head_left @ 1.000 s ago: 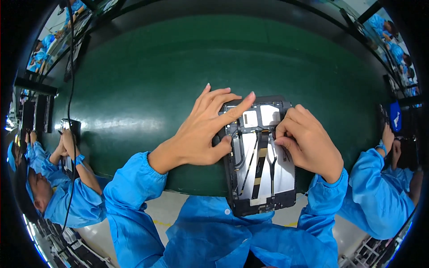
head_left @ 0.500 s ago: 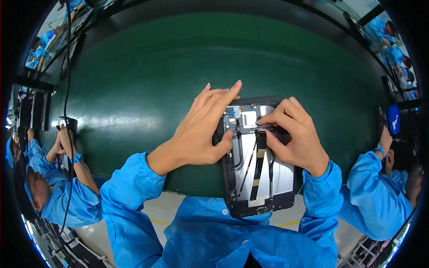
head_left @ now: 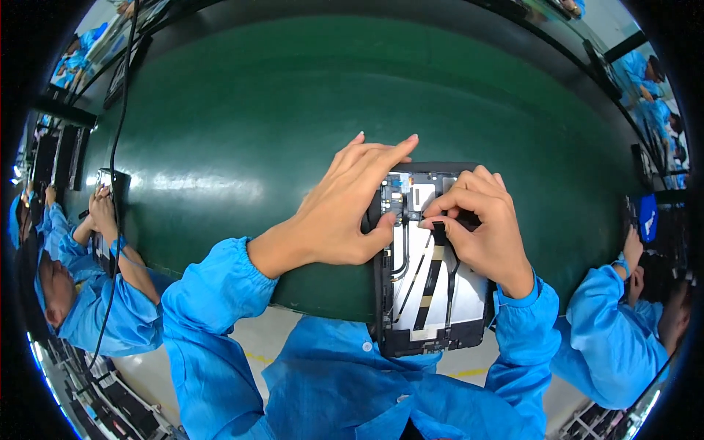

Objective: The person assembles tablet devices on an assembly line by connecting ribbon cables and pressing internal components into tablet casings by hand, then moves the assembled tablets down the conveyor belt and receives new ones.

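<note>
An opened tablet (head_left: 465,302) lies over the table's near edge, its inside facing up, with a silver plate and a black frame. Along its left side my left hand (head_left: 345,198) steadies it, thumb pressed on the inner rim and fingers stretched past the upper left corner. My right hand (head_left: 480,224) bends over the upper middle of the tablet, thumb and forefinger pinched together. Whatever is between those fingertips is too small to make out. Just below them, a black flat cable (head_left: 431,282) with tan tape runs down the plate. Small circuit parts (head_left: 397,196) sit beside my left thumb.
The green table (head_left: 242,117) spreads out ahead. A black cable (head_left: 114,161) hangs down at the left. Co-workers in blue sit on both sides, one at the left (head_left: 121,308) handling a device, another at the right (head_left: 605,323). Dark racks line the rim.
The tablet and both hands appear a little farther right in the picture. My right thumb and forefinger have drawn closer together above the black flat cable's upper end.
</note>
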`<state>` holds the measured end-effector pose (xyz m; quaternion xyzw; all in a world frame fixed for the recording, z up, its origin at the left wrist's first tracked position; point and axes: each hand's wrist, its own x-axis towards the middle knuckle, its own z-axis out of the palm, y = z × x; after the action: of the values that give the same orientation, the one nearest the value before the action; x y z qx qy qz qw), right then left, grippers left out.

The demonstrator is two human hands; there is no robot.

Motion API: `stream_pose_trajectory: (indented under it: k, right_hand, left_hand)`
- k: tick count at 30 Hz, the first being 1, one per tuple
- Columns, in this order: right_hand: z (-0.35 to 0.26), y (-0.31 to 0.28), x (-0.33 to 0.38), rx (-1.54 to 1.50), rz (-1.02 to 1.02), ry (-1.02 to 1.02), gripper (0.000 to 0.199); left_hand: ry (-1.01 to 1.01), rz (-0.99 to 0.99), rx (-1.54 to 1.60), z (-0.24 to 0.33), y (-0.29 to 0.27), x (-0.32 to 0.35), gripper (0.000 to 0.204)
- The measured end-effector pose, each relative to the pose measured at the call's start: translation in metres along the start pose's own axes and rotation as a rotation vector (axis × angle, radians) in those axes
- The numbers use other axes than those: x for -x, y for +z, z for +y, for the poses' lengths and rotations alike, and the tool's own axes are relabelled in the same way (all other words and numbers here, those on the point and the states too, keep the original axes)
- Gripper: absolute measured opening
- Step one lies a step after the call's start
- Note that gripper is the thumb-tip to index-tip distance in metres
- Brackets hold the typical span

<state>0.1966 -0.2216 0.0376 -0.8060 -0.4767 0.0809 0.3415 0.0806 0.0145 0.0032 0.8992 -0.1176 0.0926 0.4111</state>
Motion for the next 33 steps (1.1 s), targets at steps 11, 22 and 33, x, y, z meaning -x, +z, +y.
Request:
stream_pose_trajectory:
  k: [11,22,33]
  right_hand:
    - [-0.016,-0.002,-0.01,0.062,-0.1,0.116,0.013]
    - [-0.015,0.0,-0.008,0.04,-0.096,0.124,0.014]
    - [0.001,0.003,0.002,-0.053,-0.013,-0.102,0.014]
  left_hand:
    - [0.004,-0.003,-0.004,-0.002,0.0,0.0,0.104]
    - [0.005,-0.011,0.005,0.0,-0.002,-0.001,0.103]
    - [-0.007,-0.014,0.032,0.0,-0.003,-0.001,0.104]
